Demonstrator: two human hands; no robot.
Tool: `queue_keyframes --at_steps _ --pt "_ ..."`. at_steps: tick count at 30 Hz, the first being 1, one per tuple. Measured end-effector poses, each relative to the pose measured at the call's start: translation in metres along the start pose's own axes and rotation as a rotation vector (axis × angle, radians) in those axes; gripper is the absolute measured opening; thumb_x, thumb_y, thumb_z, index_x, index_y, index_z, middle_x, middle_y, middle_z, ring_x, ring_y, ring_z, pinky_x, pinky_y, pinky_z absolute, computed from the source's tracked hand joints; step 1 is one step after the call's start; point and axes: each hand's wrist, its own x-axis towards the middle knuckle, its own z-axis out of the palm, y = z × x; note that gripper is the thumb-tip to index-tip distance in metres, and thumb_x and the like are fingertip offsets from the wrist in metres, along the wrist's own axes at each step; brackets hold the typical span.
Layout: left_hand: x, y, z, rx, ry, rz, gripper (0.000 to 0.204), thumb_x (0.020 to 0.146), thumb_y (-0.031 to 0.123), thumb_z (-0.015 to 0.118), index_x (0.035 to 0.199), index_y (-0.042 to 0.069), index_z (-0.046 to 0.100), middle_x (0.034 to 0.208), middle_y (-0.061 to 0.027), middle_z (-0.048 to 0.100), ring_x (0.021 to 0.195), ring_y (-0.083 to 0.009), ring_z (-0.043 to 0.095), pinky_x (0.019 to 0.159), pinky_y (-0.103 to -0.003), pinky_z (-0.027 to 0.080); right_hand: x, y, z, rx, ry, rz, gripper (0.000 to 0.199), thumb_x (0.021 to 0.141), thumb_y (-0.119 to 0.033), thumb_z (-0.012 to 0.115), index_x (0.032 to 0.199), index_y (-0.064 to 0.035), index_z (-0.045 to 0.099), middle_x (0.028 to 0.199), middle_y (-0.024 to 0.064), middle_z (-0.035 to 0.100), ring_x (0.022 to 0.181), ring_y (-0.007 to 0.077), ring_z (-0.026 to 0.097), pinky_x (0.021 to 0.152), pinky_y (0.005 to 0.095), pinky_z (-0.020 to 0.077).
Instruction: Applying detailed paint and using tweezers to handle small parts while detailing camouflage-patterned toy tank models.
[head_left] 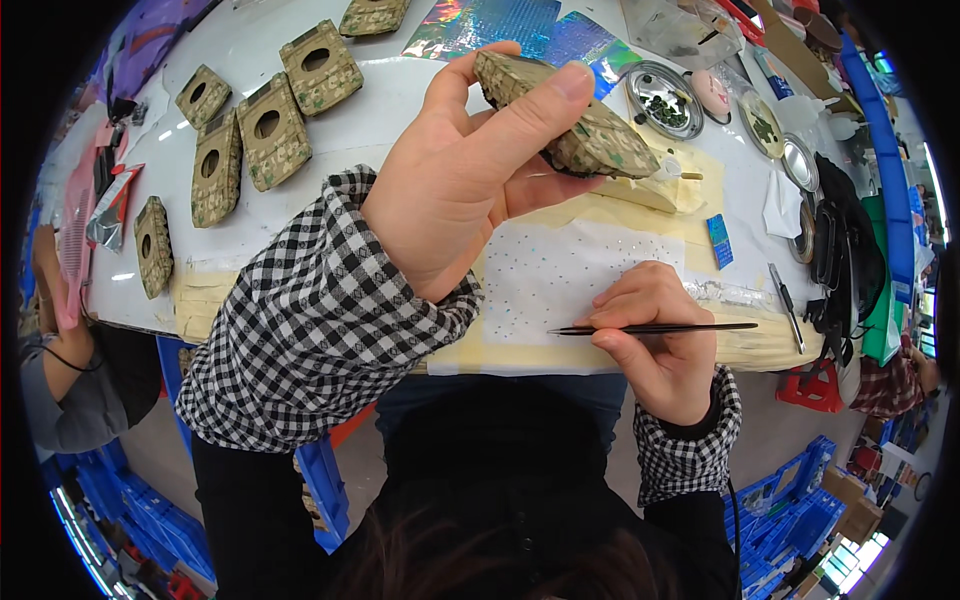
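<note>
Above the table (420,90), at upper centre of the frame, a camouflage-patterned case (575,125) is gripped tilted by the left hand (450,190) for inspection, while thin tweezers (650,328) are pinched in the right hand (660,340) over a gem-dotted white sheet (560,275).

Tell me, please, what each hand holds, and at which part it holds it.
The left hand grips a camouflage-patterned case around one end, thumb along its top face. The right hand pinches a thin black tool near the middle of its shaft.
</note>
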Motion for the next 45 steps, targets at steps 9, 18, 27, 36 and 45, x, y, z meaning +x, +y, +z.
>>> queue_keyframes --at_steps 9,18,27,36,45 --pt "0.0 -0.001 0.0 0.001 0.005 0.004 0.044 0.094 0.036 0.05 0.128 0.011 0.038 0.12 -0.0027 0.052 0.11 -0.0133 0.055 0.093 -0.031 0.048 0.0 -0.001 0.0 0.01 -0.004 0.009 0.012 0.072 -0.009 0.075 0.079 -0.0057 0.065 0.077 0.0054 0.062 0.077 0.021 0.057 0.072 0.0307 0.0418" --pt "0.0 -0.001 0.0 0.004 0.006 0.009 0.043 0.094 0.036 0.05 0.127 0.01 0.039 0.119 -0.0027 0.052 0.11 -0.0129 0.055 0.093 -0.03 0.048 -0.001 0.001 0.0 0.042 0.013 -0.001 0.012 0.073 -0.009 0.074 0.078 -0.0046 0.065 0.078 0.0062 0.062 0.076 0.0213 0.057 0.072 0.0309 0.0421" --pt "-0.001 0.001 0.002 0.014 0.018 0.002 0.047 0.094 0.037 0.05 0.13 0.011 0.035 0.121 -0.0036 0.05 0.109 -0.0135 0.055 0.093 -0.03 0.048 -0.009 0.0 -0.003 0.213 0.133 0.07 0.012 0.079 -0.009 0.07 0.083 -0.0013 0.061 0.084 0.0104 0.062 0.079 0.0196 0.057 0.074 0.0302 0.0446" --pt "-0.003 0.007 0.004 -0.043 0.03 -0.042 0.065 0.091 0.032 0.057 0.136 0.007 0.017 0.121 -0.0121 0.047 0.108 -0.019 0.054 0.087 -0.034 0.05 0.03 -0.041 -0.03 0.361 0.485 -0.125 0.017 0.088 -0.012 0.062 0.088 0.0017 0.052 0.081 0.0148 0.063 0.071 0.0175 0.061 0.069 0.0271 0.049" --pt "-0.003 0.008 0.005 0.009 0.037 -0.088 0.071 0.088 0.036 0.061 0.137 0.01 0.016 0.121 -0.0085 0.049 0.106 -0.0153 0.053 0.082 -0.03 0.049 0.057 -0.035 -0.009 0.281 0.442 -0.111 0.012 0.086 -0.004 0.063 0.092 0.0028 0.055 0.085 0.0112 0.063 0.078 0.0137 0.062 0.072 0.0243 0.0493"
